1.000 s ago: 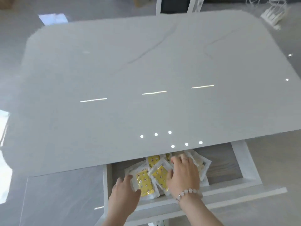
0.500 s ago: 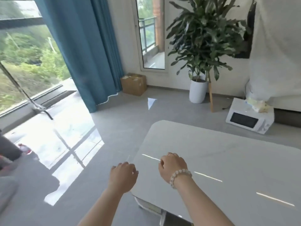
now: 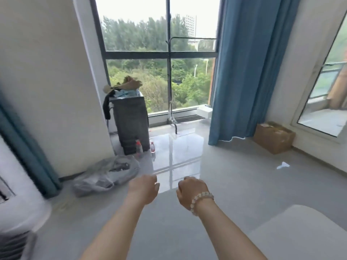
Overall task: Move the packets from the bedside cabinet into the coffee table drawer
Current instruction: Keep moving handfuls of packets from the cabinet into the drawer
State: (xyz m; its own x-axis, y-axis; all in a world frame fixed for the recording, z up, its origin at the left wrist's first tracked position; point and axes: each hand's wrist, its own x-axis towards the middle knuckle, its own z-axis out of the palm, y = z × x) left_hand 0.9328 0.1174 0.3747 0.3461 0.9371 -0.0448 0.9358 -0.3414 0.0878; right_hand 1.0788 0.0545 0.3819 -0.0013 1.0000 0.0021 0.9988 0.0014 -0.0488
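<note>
Reaching forward over the grey floor [image 3: 234, 184], both forearms stretch out side by side, bare and apart from each other. The left hand [image 3: 143, 190] is loosely curled, fingers [image 3: 155, 184] bent inward and narrow, holding nothing. The right hand [image 3: 191, 192] is curled the same way, knuckles up, with nothing in it; a pale bead bracelet [image 3: 201, 200] circles its wrist.

Taking the tall window [image 3: 159, 53] as the landmark: both hands hover well below it, above the glossy patch of floor that mirrors its light. A dark grey cabinet [image 3: 131, 124] stands just below the window's left pane, with clothes and a bag heaped on top. 2 small bottles [image 3: 145, 147] with red labels stand on the floor at that cabinet's foot. A crumpled plastic bag [image 3: 107, 175] lies lower left of the window, against the white wall. A blue curtain [image 3: 244, 72] hangs along the window's right edge, and a cardboard box [image 3: 274, 137] sits on the floor further right of it. A pale rounded tabletop [image 3: 300, 237] corner shows far below and right of the window.

No packets appear anywhere in view, so I cannot tell where they lie.
</note>
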